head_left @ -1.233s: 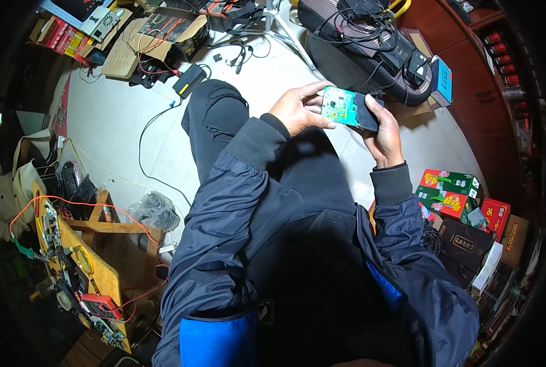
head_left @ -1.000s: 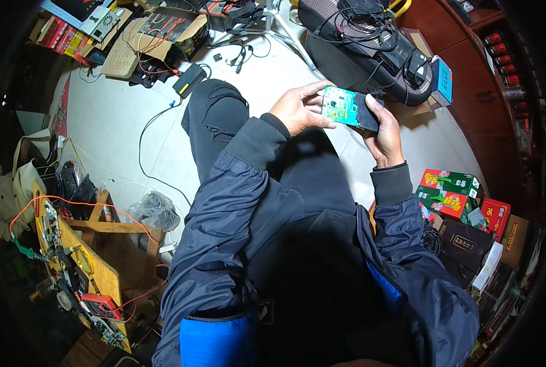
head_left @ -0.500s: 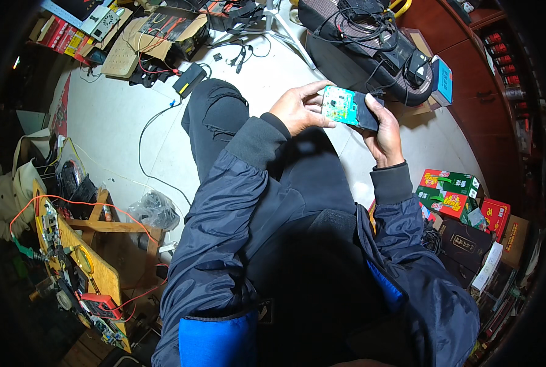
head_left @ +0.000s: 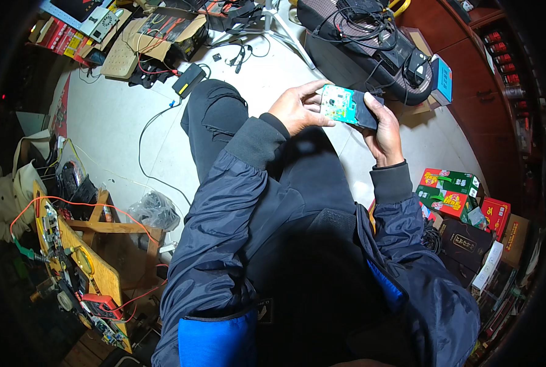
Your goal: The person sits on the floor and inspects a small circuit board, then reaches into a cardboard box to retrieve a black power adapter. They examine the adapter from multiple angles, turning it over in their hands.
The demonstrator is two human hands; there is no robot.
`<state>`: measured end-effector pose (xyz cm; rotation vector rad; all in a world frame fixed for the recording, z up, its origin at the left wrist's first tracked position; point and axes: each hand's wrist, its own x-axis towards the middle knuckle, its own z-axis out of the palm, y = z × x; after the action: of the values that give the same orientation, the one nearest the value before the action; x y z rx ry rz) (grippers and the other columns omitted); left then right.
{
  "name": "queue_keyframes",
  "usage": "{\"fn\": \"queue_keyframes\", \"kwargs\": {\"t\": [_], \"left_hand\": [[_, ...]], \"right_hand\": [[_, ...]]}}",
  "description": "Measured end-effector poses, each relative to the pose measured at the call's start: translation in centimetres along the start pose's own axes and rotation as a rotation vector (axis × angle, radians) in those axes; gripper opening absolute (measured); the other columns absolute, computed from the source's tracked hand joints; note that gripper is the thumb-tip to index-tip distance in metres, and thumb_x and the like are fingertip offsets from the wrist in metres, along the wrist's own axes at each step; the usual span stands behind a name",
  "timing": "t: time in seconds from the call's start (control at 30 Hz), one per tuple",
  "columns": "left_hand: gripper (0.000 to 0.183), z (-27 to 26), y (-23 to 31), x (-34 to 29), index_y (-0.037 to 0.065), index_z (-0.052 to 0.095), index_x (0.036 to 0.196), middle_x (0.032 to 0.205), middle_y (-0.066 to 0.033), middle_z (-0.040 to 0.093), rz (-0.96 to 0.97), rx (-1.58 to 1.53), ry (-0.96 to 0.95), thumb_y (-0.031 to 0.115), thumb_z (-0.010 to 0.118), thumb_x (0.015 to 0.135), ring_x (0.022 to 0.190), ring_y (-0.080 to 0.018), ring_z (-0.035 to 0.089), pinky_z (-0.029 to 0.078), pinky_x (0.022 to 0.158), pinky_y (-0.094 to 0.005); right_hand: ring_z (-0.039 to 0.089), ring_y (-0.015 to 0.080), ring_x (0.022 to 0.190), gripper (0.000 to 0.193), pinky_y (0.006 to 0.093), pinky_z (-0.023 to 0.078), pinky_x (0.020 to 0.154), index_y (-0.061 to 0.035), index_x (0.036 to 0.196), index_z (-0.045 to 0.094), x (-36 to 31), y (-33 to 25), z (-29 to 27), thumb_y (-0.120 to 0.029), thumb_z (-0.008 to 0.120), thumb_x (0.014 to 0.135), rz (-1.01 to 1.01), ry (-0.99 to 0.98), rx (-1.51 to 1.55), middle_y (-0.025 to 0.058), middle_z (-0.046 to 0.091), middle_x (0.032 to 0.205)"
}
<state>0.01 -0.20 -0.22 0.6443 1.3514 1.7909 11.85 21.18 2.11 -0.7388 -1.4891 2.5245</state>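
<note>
Above my knees I hold a small device with a bared green circuit board (head_left: pixel 339 104) on its left part and a flat black part (head_left: pixel 365 114) on its right. My left hand (head_left: pixel 296 110) grips the board's left edge, thumb along the lower side and fingers at the upper and back side. My right hand (head_left: pixel 383 131) is closed round the black part, its thumb lying on top. The right fingers behind the device are mostly hidden.
A wooden bench (head_left: pixel 104 275) with a red multimeter (head_left: pixel 100 304) and loose boards stands at left. A black power adapter (head_left: pixel 189 80) lies on the floor. Cables drape over a cushioned seat (head_left: pixel 371 49) ahead right. Colourful boxes (head_left: pixel 447 194) are stacked at right.
Both hands keep their hold; the device has shifted very slightly to the left. Nothing else visibly moves.
</note>
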Motion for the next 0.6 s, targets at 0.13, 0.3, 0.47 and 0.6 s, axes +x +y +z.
{"fn": "queue_keyframes", "kwargs": {"t": [0.13,0.3,0.47,0.6], "left_hand": [[0.097,-0.01,-0.05,-0.03,-0.004,0.042,0.159,0.139,-0.0202,0.065,-0.006,-0.008,0.006,0.001,0.092,0.076,0.128,-0.023,0.062,0.05,0.111,-0.0368],[0.096,-0.05,-0.37,0.0,-0.004,0.041,0.159,0.139,-0.0204,0.065,0.024,-0.02,-0.006,0.0,0.091,0.076,0.128,-0.0231,0.062,0.05,0.111,-0.0365],[0.096,-0.13,-0.42,0.07,-0.004,0.042,0.158,0.139,-0.0207,0.065,0.02,-0.011,-0.015,0.001,0.091,0.077,0.128,-0.0235,0.062,0.05,0.111,-0.037],[0.096,-0.04,-0.07,-0.05,-0.004,0.041,0.158,0.139,-0.0213,0.064,-0.001,-0.007,-0.004,0.0,0.091,0.077,0.129,-0.0241,0.062,0.05,0.112,-0.0375]], "right_hand": [[0.075,0.0188,0.097,0.034,0.0382,0.064,0.089,0.0022,0.124,0.067,-0.03,-0.05,0.03,-0.027,0.063,0.107,0.004,0.001,-0.004,0.0107,0.074,0.111],[0.075,0.0203,0.099,0.035,0.0397,0.064,0.091,0.0034,0.124,0.067,-0.11,0.01,-0.03,-0.027,0.063,0.107,0.015,-0.001,0.013,0.012,0.074,0.113],[0.075,0.0201,0.099,0.035,0.0392,0.064,0.091,0.0033,0.124,0.066,-0.05,0.05,-0.13,-0.028,0.063,0.107,0.009,-0.01,0.014,0.0121,0.074,0.113],[0.075,0.019,0.098,0.035,0.0378,0.064,0.09,0.0025,0.124,0.067,0.06,0.11,-0.16,-0.028,0.064,0.107,-0.001,-0.009,-0.001,0.0112,0.074,0.112]]}}
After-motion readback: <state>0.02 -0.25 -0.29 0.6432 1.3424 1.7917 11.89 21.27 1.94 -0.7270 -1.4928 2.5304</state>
